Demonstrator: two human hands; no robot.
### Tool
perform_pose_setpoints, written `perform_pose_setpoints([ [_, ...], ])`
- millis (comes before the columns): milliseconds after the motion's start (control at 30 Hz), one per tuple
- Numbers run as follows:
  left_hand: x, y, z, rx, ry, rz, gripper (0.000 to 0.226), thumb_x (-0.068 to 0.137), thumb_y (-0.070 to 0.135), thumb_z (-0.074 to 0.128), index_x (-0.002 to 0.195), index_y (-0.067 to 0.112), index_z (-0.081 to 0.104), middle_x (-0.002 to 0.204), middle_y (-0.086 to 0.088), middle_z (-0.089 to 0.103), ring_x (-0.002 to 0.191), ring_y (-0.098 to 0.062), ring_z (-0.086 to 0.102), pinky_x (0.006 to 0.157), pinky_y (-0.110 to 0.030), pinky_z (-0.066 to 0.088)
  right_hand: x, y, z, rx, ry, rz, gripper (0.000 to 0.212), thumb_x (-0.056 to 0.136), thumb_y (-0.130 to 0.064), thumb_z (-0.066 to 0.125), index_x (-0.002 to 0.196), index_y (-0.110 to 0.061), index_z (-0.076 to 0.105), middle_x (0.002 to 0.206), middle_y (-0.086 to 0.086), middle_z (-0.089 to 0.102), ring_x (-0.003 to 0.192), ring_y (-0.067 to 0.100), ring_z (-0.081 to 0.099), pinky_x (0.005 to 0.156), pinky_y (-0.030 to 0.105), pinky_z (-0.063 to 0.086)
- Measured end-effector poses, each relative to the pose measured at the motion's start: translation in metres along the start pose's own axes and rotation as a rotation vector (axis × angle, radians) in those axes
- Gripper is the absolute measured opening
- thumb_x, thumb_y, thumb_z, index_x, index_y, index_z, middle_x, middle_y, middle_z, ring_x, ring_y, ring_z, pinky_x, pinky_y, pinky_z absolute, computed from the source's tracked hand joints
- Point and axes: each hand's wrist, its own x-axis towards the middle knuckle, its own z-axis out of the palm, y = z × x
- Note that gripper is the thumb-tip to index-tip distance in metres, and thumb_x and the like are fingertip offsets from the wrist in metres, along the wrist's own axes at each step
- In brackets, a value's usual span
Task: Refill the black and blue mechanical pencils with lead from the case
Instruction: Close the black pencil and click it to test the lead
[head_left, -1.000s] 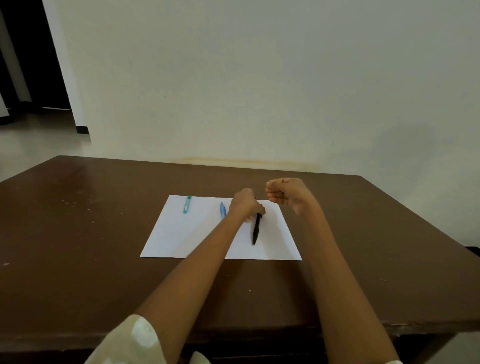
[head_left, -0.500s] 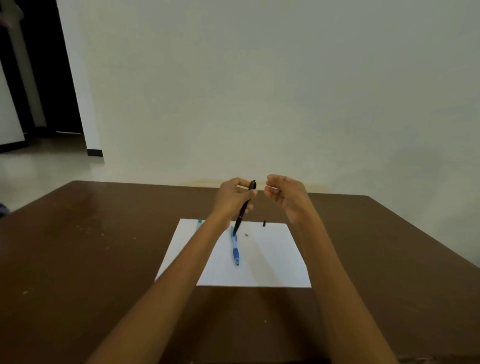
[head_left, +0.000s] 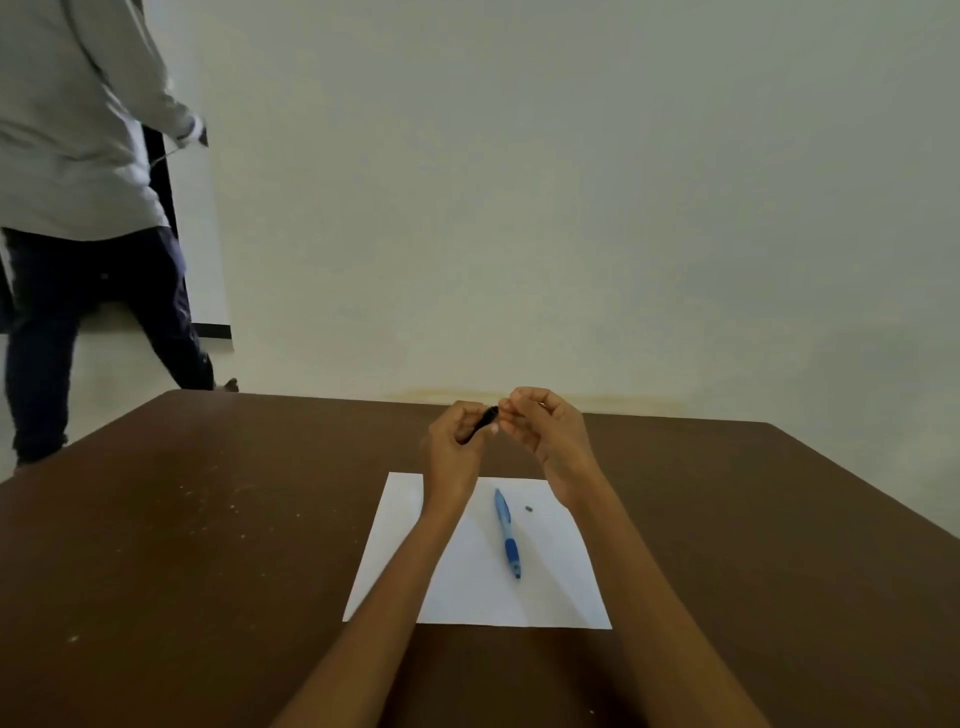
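Observation:
My left hand (head_left: 453, 441) holds the black mechanical pencil (head_left: 482, 423) raised above the table, its top end pointing up and to the right. My right hand (head_left: 545, 426) is pinched right at that top end; whatever it pinches is too small to tell. The blue mechanical pencil (head_left: 506, 535) lies on the white sheet of paper (head_left: 561, 587), tip toward me. A small black cap (head_left: 529, 508) rests on the paper just right of the blue pencil. The lead case is hidden behind my left arm.
The brown table (head_left: 208, 571) has small crumbs at the left. A plain wall stands behind the table's far edge. A person (head_left: 78, 208) in a grey top and dark trousers stands at the far left by a doorway.
My left hand picked the black pencil up from the paper and raised it. My right hand closed in on its top end. The view tilted up and a person appeared at left.

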Motion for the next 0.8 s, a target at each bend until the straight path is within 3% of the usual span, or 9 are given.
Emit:
perform_pose_setpoints([
  [233, -0.005, -0.002, -0.003, 0.131, 0.010, 0.128, 0.018, 0.084, 0.006, 0.065, 0.094, 0.020, 0.068, 0.084, 0.017, 0.064, 0.084, 0.001, 0.063, 0.074, -0.007, 0.047, -0.001, 0.006, 0.001, -0.015, 0.029, -0.032, 0.008, 0.091, -0.011, 0.060, 0.096, -0.008, 0.065, 0.089, 0.008, 0.072, 0.080, 0.016, 0.070, 0.073, 0.024, 0.058],
  [800, -0.003, -0.011, -0.005, 0.250, 0.038, 0.212, 0.019, 0.085, 0.007, 0.064, 0.101, 0.016, 0.068, 0.090, 0.014, 0.063, 0.083, 0.004, 0.059, 0.074, -0.005, 0.046, 0.000, 0.015, -0.003, -0.105, -0.053, -0.024, 0.007, 0.088, -0.009, 0.063, 0.095, -0.006, 0.066, 0.089, 0.010, 0.071, 0.081, 0.019, 0.070, 0.076, 0.026, 0.058],
])
